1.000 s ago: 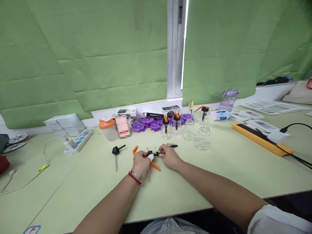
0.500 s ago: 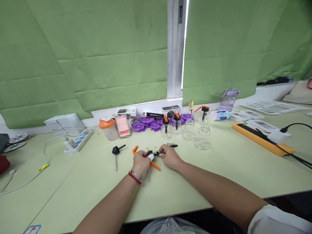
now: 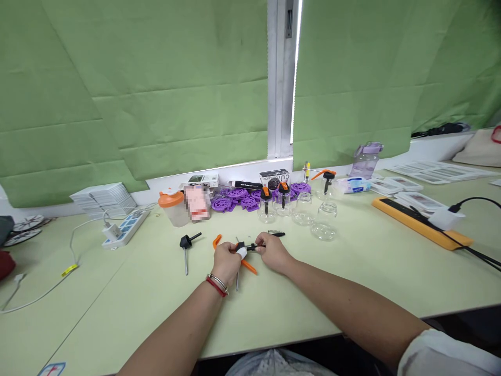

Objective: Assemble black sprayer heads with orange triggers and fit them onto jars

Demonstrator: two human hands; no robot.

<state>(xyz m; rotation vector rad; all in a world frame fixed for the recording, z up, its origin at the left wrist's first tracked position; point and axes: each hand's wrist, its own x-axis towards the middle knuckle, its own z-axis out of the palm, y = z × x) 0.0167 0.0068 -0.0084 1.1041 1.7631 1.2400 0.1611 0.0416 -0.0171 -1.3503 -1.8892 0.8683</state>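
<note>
My left hand (image 3: 227, 262) is closed around a black plastic fitting (image 3: 240, 245), its thumb pressed on it. My right hand (image 3: 273, 253) pinches a thin black rod-like piece (image 3: 258, 246), whose left end meets the fitting; how they join is too small to tell. Below the left fingers, a thin metal rod (image 3: 237, 282) sticks out toward me. An orange lever (image 3: 249, 267) shows right of the left hand, and an orange curved piece (image 3: 217, 241) behind it; my hand hides whether they connect. A spring (image 3: 274, 231) and a black piece (image 3: 279, 235) lie just beyond my right hand.
A black cap with a metal rod (image 3: 186, 242) lies to the left. Behind stand glass jars (image 3: 324, 231), some with black-and-orange tops, purple plastic parts (image 3: 222, 204) and an orange-lidded cup (image 3: 172, 209). Power strips (image 3: 422, 224) (image 3: 127, 230) lie at both sides.
</note>
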